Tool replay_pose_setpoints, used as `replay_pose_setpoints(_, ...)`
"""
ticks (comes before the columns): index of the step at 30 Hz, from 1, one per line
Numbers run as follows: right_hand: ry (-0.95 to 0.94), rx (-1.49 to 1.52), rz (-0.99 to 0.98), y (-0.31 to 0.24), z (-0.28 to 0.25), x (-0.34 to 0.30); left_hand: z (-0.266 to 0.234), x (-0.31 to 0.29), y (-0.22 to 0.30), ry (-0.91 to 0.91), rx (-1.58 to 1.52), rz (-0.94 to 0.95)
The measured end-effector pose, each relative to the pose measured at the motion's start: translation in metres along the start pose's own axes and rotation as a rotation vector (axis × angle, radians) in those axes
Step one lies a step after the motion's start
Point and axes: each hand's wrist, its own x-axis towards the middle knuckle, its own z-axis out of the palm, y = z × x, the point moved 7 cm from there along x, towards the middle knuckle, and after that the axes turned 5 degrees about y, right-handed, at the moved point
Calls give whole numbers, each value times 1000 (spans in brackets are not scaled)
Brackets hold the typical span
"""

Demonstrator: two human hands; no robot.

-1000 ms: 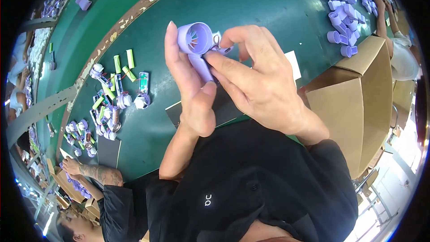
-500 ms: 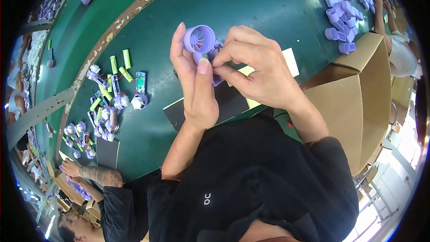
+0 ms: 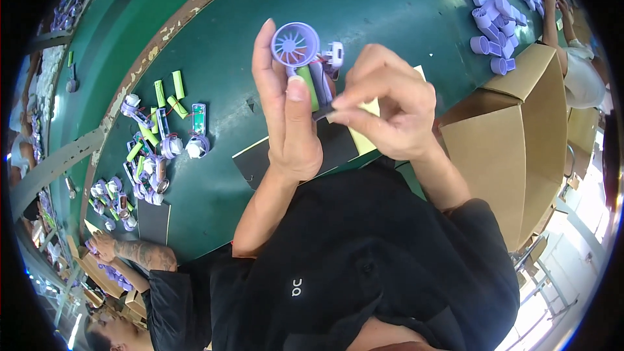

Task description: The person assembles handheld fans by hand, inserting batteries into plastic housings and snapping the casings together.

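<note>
My left hand [image 3: 289, 133] is closed around a purple fan housing [image 3: 313, 39], its round slotted end facing up. A green cylindrical battery [image 3: 308, 88] lies along the open handle part, with my thumb against it. Beside the round end sticks out a purple-and-white piece [image 3: 335, 55], with thin red wires near it. At the handle's lower end, my right hand [image 3: 396, 107] pinches a small dark strip [image 3: 322, 114] between thumb and forefinger. Below both hands lies a black sheet [image 3: 335, 142] with yellow backing.
Several fan assemblies [image 3: 170, 146] with green batteries and circuit boards lie on the green table [image 3: 227, 71] to the left. Purple housings [image 3: 491, 23] are heaped at the far right. An open cardboard box [image 3: 487, 149] stands at right. A co-worker's tattooed arm [image 3: 146, 255] is at lower left.
My right hand has drawn down and right from the housing, with the dark strip now showing in its pinch. The housing has tilted, so the battery and the purple-and-white piece are more exposed.
</note>
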Motion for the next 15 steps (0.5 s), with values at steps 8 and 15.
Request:
replay_pose_setpoints(8, 207, 748, 392, 18, -33, 17, 1, -3, -10, -77, -69, -170)
replay_pose_setpoints(15, 109, 461, 542, 22, -46, -10, -6, 1, -12, -49, -175, -204)
